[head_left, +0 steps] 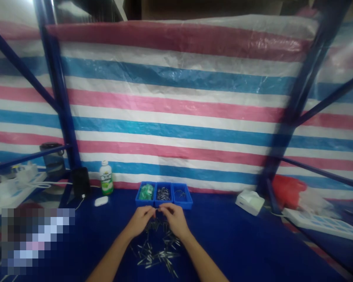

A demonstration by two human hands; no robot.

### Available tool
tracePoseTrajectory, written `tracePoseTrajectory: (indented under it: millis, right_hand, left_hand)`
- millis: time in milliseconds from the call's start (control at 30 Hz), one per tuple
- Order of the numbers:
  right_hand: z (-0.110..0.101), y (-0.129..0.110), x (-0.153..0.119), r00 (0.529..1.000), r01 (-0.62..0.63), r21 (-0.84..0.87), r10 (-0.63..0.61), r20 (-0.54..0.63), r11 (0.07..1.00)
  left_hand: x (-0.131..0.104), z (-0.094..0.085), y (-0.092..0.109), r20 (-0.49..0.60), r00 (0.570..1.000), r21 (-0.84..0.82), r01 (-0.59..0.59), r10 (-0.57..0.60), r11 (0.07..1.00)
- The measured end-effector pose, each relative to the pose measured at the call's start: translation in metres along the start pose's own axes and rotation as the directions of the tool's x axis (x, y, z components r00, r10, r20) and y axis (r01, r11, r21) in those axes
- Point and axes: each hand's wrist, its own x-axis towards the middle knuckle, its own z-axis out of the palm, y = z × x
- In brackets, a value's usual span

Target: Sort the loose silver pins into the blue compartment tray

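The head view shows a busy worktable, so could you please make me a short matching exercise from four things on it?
Things
1. Bottle
2. Left tray
3. Loose metal pieces
4. Right tray

Descriptions
A. Scattered between the forearms
B. Holds a few thin, dark pieces
C. White cap, green on the label
D. Holds something green

Pairs: 1-C, 2-D, 3-A, 4-B
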Motion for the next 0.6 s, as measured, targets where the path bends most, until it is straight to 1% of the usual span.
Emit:
tracePoseTrajectory:
  millis: [33, 100, 200, 267, 300, 367, 433, 467, 500, 533, 600]
  right_hand:
    - [-0.001, -0.001, 0.0, 1.0, -0.012, 0.055, 0.012, -0.009, 0.998]
    - [-0.004, -0.005, 0.0, 0.999, -0.046, 0.235, 0.05, -0.01, 0.971]
    - [-0.008, -0.01, 0.0, 0.995, -0.092, 0.529, 0.102, 0.01, 0.844]
    - [-0.009, -0.009, 0.001, 0.991, -0.117, 0.616, 0.133, 0.02, 0.779]
    - [-0.009, -0.007, 0.003, 0.987, -0.137, 0.624, 0.162, 0.017, 0.769]
    - [-0.009, -0.001, 0.007, 0.967, -0.183, 0.596, 0.252, -0.033, 0.782]
    - [-0.01, 0.006, 0.01, 0.933, -0.225, 0.532, 0.338, -0.125, 0.816]
    - [-0.01, 0.009, 0.011, 0.919, -0.233, 0.487, 0.355, -0.173, 0.842]
    - [-0.011, 0.011, 0.012, 0.914, -0.229, 0.43, 0.345, -0.213, 0.873]
    - [-0.012, 0.013, 0.011, 0.919, -0.213, 0.362, 0.312, -0.24, 0.908]
    - [-0.013, 0.013, 0.008, 0.945, -0.161, 0.2, 0.21, -0.253, 0.966]
  left_hand:
    - [-0.001, 0.001, -0.001, -0.003, 1.0, -0.026, 0.006, -0.006, 1.0]
    - [-0.002, 0.0, -0.004, -0.014, 1.0, -0.062, 0.016, -0.017, 0.998]
    - [-0.003, -0.003, -0.013, -0.052, 0.998, -0.018, 0.028, -0.029, 0.999]
    - [-0.002, -0.005, -0.019, -0.067, 0.997, 0.034, 0.042, -0.04, 0.999]
    - [-0.001, -0.006, -0.021, -0.071, 0.997, 0.049, 0.048, -0.044, 0.998]
    - [0.001, -0.005, -0.023, -0.072, 0.996, 0.063, 0.056, -0.052, 0.996]
    - [0.001, -0.004, -0.021, -0.064, 0.996, 0.065, 0.066, -0.061, 0.996]
    - [0.001, -0.004, -0.019, -0.062, 0.996, 0.067, 0.073, -0.069, 0.995]
    - [0.0, -0.003, -0.016, -0.062, 0.995, 0.074, 0.082, -0.077, 0.994]
    - [0.0, -0.003, -0.014, -0.063, 0.995, 0.086, 0.089, -0.084, 0.992]
    - [-0.002, -0.004, -0.009, -0.068, 0.994, 0.133, 0.09, -0.081, 0.987]
